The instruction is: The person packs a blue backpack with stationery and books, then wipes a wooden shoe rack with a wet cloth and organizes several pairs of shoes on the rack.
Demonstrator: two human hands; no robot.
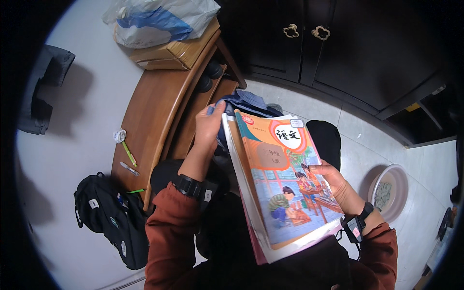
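My right hand grips the right edge of a stack of books, its thumb on the cover of the top one. That top book is a Chinese-language school textbook with a colourful drawing of children at tables. Under it, the white page edges and a pink cover of other books stick out. My left hand pinches the edge of a dark blue fabric item, perhaps a schoolbag, just beyond the stack's top left corner. Most of the blue item is hidden behind the books and my arm.
At left, a wooden bench carries a cardboard box, a plastic bag and pens. A black backpack leans beside it. A dark cabinet stands ahead; a basin sits on the floor at right.
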